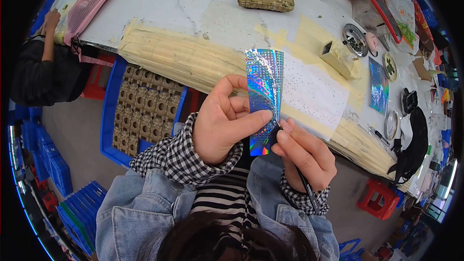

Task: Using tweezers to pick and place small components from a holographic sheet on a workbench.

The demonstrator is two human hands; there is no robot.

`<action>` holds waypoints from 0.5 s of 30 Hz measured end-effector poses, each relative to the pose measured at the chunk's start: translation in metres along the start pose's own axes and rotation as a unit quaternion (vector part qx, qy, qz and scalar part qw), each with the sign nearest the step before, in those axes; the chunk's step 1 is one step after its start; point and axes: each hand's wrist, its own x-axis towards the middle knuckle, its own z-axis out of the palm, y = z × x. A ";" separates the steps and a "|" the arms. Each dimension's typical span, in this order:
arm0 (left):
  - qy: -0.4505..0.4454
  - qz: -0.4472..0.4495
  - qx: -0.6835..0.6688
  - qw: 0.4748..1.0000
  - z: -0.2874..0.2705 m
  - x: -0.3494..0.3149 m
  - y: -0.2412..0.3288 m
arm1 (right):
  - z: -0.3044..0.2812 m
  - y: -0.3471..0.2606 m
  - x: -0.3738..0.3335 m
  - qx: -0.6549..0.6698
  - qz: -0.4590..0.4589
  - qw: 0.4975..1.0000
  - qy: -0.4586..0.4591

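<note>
My left hand point(220, 128) is closed on a shiny blue holographic sticker sheet point(263, 77), its thumb lying across the front. Rows of small marks cover the sheet, which is held upright and slightly bent above the table's near edge. In my right hand point(309, 157) is a slim black pair of tweezers point(306, 186), pinched between thumb and fingers. Their thin tip meets the sheet's right edge, close to my left thumb; whether anything sits in the tip is too small to tell. Behind the sheet, a white paper point(314, 92) dotted with tiny specks lies on the table.
A blue crate point(108, 133) of camouflage-patterned housings stands below the table at left; more such housings point(266, 0) lie at the far side. To the right are a tape dispenser point(340, 59), a round dish point(355, 41) and another holographic sheet point(379, 87). Another person point(41, 72) sits at far left.
</note>
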 end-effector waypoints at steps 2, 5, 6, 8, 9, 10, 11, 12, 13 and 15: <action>0.004 0.002 0.002 1.000 0.000 0.000 0.000 | 0.000 0.000 0.000 0.003 0.002 1.000 0.003; 0.010 0.001 0.004 1.000 0.000 0.000 -0.001 | 0.001 0.001 0.000 0.008 0.004 1.000 0.007; 0.013 0.000 0.004 1.000 0.000 0.001 -0.001 | 0.001 0.001 0.000 0.008 0.003 1.000 0.008; 0.011 0.002 0.009 1.000 -0.002 0.001 -0.002 | 0.002 0.001 0.000 0.007 0.002 1.000 0.007; 0.010 0.003 0.011 1.000 -0.002 0.001 -0.002 | 0.001 0.001 0.001 0.006 0.002 1.000 0.005; 0.010 0.004 0.011 1.000 -0.003 0.001 -0.002 | 0.001 0.001 0.002 0.005 0.002 1.000 0.003; 0.010 0.005 0.012 1.000 -0.003 0.001 -0.002 | 0.001 0.000 0.002 0.004 0.004 1.000 0.005; 0.010 0.006 0.012 1.000 -0.004 0.001 -0.002 | 0.001 0.000 0.001 0.003 0.007 1.000 0.006; 0.015 0.010 0.014 1.000 -0.004 0.001 -0.002 | 0.001 0.000 0.001 0.002 0.010 1.000 0.008; 0.025 0.017 0.017 0.999 -0.006 0.002 -0.003 | 0.002 0.002 -0.001 -0.008 0.017 1.000 0.016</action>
